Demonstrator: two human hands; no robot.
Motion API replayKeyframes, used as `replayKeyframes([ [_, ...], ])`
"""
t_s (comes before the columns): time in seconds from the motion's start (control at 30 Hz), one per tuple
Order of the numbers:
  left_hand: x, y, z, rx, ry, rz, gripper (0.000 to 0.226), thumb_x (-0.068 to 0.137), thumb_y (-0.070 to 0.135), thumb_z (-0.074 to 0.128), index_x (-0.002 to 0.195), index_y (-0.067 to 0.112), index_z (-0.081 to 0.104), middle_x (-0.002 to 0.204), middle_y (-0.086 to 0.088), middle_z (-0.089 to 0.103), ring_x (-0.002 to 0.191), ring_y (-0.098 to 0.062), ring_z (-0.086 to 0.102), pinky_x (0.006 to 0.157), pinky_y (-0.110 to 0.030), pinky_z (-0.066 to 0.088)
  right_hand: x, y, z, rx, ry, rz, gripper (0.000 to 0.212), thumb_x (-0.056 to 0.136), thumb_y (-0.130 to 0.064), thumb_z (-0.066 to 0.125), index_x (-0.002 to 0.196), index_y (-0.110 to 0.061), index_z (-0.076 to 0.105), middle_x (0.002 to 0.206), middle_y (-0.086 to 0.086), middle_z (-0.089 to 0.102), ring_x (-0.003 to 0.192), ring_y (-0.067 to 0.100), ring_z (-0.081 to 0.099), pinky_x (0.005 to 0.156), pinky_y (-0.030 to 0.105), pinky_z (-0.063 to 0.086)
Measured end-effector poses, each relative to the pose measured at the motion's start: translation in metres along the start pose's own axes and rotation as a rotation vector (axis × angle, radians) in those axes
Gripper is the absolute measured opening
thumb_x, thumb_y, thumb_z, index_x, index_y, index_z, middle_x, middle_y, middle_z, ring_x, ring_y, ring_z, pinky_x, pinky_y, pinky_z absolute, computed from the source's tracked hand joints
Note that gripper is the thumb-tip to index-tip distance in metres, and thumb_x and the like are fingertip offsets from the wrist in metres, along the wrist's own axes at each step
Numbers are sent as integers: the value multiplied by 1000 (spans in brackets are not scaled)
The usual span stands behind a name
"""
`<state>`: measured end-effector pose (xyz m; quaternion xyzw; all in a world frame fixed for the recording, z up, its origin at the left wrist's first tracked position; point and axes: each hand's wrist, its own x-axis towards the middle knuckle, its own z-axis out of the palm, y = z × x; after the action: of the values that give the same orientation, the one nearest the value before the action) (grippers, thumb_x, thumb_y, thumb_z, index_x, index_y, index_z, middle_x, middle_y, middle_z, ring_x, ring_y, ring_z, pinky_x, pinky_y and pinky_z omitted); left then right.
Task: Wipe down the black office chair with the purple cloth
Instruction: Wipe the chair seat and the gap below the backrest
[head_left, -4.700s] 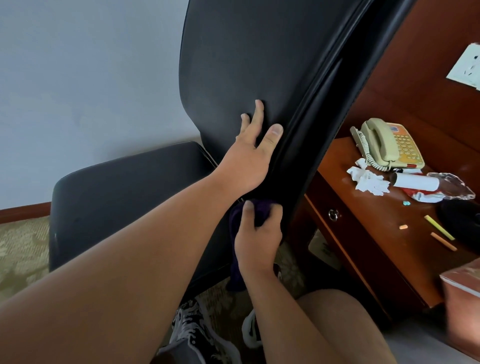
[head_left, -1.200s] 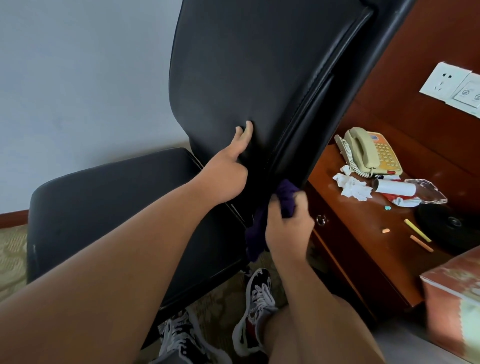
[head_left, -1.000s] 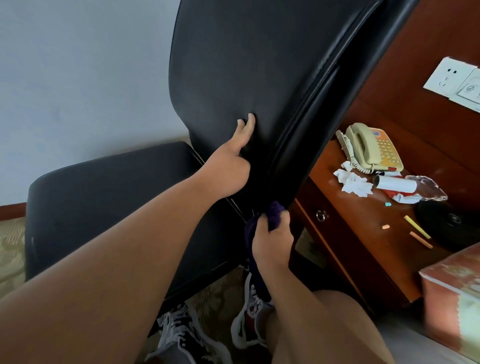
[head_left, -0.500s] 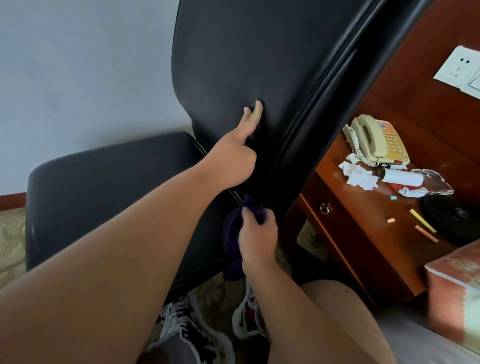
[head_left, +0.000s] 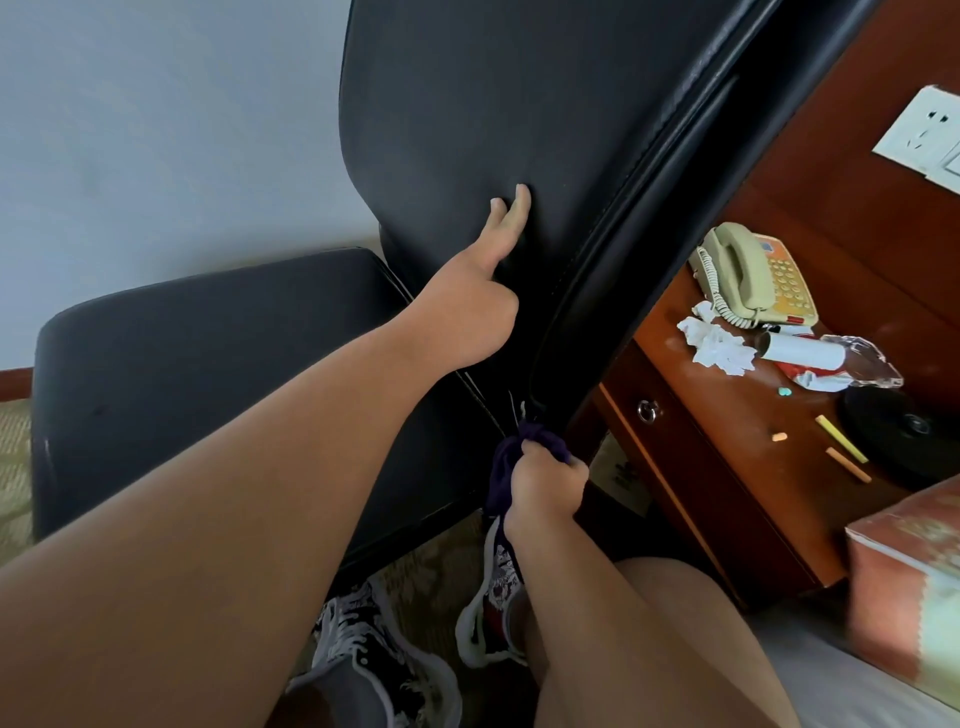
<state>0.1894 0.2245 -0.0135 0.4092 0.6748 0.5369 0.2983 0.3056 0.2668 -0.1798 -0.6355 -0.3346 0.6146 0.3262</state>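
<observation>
The black office chair (head_left: 498, 104) fills the upper middle, its backrest leaning over me and its seat (head_left: 218, 364) at the left. My left hand (head_left: 467, 306) presses flat against the front of the backrest, fingers stretched upward. My right hand (head_left: 545, 483) is closed around the bunched purple cloth (head_left: 511, 452), held against the lowest part of the backrest's side edge, where backrest and seat meet. Part of the cloth hangs down behind my wrist.
A wooden desk (head_left: 727, 467) stands close on the right with a beige telephone (head_left: 753, 275), crumpled tissue (head_left: 719, 340), a white tube and small bits on it. A tissue box (head_left: 914, 582) sits at the right edge. My sneakers (head_left: 493, 597) rest on patterned carpet below.
My right hand has slid the cloth down the backrest's side edge to its bottom. My left hand stays pressed on the backrest, fingers reaching slightly higher.
</observation>
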Motion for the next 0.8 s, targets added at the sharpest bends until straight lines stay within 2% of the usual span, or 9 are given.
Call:
replayKeyframes([
  [0.13,0,0,-2,-1,-11,12,104,85,-19,37,156,51,7,165,21,-7,150,-3,17,55,-13,45,7,6,11,-44,-54,12,27,91,-20,70,115,-8,62,95,3,66,87,26,69,71,37,49],
  [0.27,0,0,-2,-11,-9,8,104,85,-19,38,156,51,8,165,22,-7,148,-3,24,53,-12,44,8,3,17,-56,21,-49,24,94,-29,70,110,-15,62,98,0,65,82,19,60,75,35,44],
  [0.37,-1,-1,0,-4,-7,17,105,84,-20,37,156,50,6,165,22,-7,150,-12,26,52,-10,43,10,5,14,-80,12,33,10,95,-21,66,104,-14,66,95,1,66,96,28,67,78,37,50],
  [0.47,-2,0,0,-3,1,17,105,84,-20,37,156,51,6,165,23,-6,147,-24,34,50,-10,42,11,11,9,-120,-1,99,16,95,-20,61,108,-12,64,102,6,68,102,30,69,70,34,51],
  [0.53,-2,0,-2,7,1,15,104,84,-20,36,156,51,7,165,23,-5,144,-24,38,49,-11,42,12,12,6,-224,41,-104,9,93,-24,67,94,-16,64,90,0,67,90,26,70,68,30,51],
  [0.6,-2,0,-3,3,-4,24,105,84,-20,36,156,51,7,165,23,-6,143,-19,40,50,-12,43,2,4,4,-413,30,-401,16,94,-32,67,89,-17,63,82,-3,65,73,13,65,58,24,47],
  [0.67,-1,-1,-2,5,-2,37,105,84,-19,37,156,51,7,165,23,-6,143,-13,39,52,-13,44,-1,-1,2,-525,16,-603,25,95,-39,64,83,-18,62,73,-4,63,63,10,61,56,26,47],
  [0.73,-2,-3,-1,4,5,51,104,84,-19,37,156,51,8,165,22,-6,146,-14,35,52,-12,44,0,-7,2,-593,49,-599,27,95,-43,64,80,-20,61,71,-4,62,62,14,61,58,29,48],
  [0.8,-5,-6,-2,22,21,60,102,85,-18,37,157,49,10,165,22,-4,145,-19,36,52,-10,43,7,-6,2,-600,84,-481,28,94,-43,64,82,-19,64,73,-3,63,63,17,62,59,28,48],
])
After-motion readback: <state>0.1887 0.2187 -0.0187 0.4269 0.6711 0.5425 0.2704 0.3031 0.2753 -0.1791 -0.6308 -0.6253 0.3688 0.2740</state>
